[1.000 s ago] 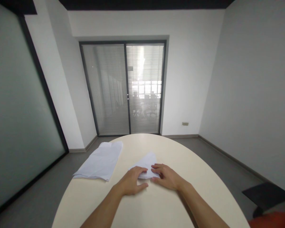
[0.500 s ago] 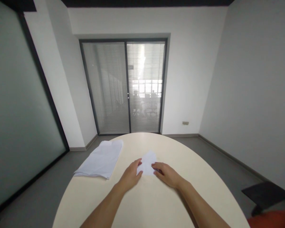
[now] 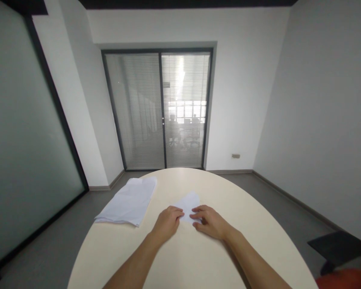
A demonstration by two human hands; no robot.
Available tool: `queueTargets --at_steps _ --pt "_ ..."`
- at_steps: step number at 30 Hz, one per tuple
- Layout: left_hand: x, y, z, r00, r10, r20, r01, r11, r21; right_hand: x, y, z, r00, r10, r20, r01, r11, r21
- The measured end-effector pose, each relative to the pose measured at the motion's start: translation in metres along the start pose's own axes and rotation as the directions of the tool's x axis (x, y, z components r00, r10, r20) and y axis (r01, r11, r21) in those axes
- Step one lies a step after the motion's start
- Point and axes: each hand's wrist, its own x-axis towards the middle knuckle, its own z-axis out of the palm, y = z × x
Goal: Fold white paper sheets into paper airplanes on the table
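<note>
A small folded sheet of white paper (image 3: pixel 191 198) lies on the round table in front of me, its far end coming to a blunt point. My left hand (image 3: pixel 169 220) is closed at the paper's near left side, thumb and fingers pressed together on its edge. From the right, my right hand (image 3: pixel 209 221) rests on the paper with its fingers stretched out and apart. Both hands cover parts of the near edge, so the folds there are hidden.
A stack of larger white paper sheets (image 3: pixel 129 201) lies at the left of the cream round table (image 3: pixel 174 257). A dark chair part (image 3: pixel 337 245) and something red-orange (image 3: pixel 345 279) stand beyond the table's right edge. Glass doors with blinds (image 3: pixel 156 112) are behind.
My left hand has shifted right over the paper, and its thumb and fingers have come together. The right hand's fingers have spread slightly and reach a little further left.
</note>
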Motion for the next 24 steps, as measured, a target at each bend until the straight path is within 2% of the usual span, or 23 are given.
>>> queueTargets --at_steps 5,11,16,20,24 --pt "-0.001 0.008 -0.006 1.0 0.002 -0.013 -0.001 0.998 0.059 0.004 -0.015 -0.002 0.999 -0.037 0.037 0.035 0.998 0.057" --pt "-0.004 0.012 -0.006 1.0 -0.023 -0.001 0.023 0.996 0.08 0.003 -0.016 0.002 1.0 -0.017 0.005 0.017 0.993 0.115" --pt "-0.006 0.015 -0.005 0.999 -0.037 0.004 0.036 0.996 0.081 0.006 -0.017 0.006 0.999 -0.049 -0.006 0.049 0.999 0.018" --pt "-0.006 0.018 -0.007 0.999 -0.035 -0.003 0.035 0.994 0.1 0.008 -0.018 0.008 0.999 0.002 0.042 0.001 0.998 -0.07" --pt "-0.005 0.017 -0.004 0.999 -0.035 -0.024 0.037 0.997 0.075 0.009 -0.021 0.005 0.999 0.01 0.036 -0.007 0.997 -0.079"
